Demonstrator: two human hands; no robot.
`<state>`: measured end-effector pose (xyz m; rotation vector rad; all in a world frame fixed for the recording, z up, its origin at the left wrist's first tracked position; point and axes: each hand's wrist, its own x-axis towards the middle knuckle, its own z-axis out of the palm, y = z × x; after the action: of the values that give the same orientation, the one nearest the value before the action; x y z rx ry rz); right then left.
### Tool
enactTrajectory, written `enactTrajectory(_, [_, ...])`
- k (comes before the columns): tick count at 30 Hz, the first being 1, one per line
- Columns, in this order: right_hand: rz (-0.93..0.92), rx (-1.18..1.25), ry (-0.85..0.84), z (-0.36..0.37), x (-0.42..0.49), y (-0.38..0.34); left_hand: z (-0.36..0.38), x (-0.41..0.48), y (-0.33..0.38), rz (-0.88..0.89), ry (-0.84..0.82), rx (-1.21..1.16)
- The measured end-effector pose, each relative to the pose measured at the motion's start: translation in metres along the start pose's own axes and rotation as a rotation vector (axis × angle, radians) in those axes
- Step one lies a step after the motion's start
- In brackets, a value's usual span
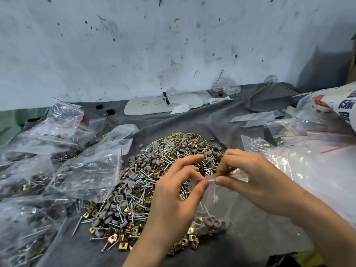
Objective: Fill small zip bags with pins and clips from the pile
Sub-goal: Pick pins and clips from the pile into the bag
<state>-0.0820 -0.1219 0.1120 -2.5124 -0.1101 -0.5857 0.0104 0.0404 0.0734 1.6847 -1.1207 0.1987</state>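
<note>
Scuffed white wall at the back, grey cloth spread over the work surface, so pretty much a bench-packing setup. The person's got both hands on one small zip bag. The left hand pinches the top strip between thumb and forefinger, and the right hand pinches the same strip right next to it, fingertips of the two hands nearly touching. Looks like the seal is getting pressed closed, though the strip is too blurry to say how much of it is zipped. The bag hangs straight down from the pinch. Its load, grey caps plus some smaller bits, sits bunched at the bottom, well below the fingers. That makes sense, since holding it by the top keeps the bits clear of the zip. Right behind and under the grip is the pile of pins, caps and brass clips, close enough that grabbing more is barely a reach. Out past the left hand sits a heap of filled bags, so that side seems to be the done stack. Out past the right hand lie empty bags with red strips, and beyond those a printed sack. Far beyond the grip, near the wall, a white board lies flat.
</note>
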Motion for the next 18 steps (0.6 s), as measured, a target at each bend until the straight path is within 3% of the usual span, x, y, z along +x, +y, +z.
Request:
enactTrajectory(12, [-0.033,0.137,0.195,0.013,-0.012,0.016,-0.013,0.001,0.003,-0.184,-0.070,-0.200])
enactTrajectory(18, [0.041,0.278,0.248,0.018,-0.018,0.028,-0.016,-0.001,-0.004,-0.303,-0.077,-0.241])
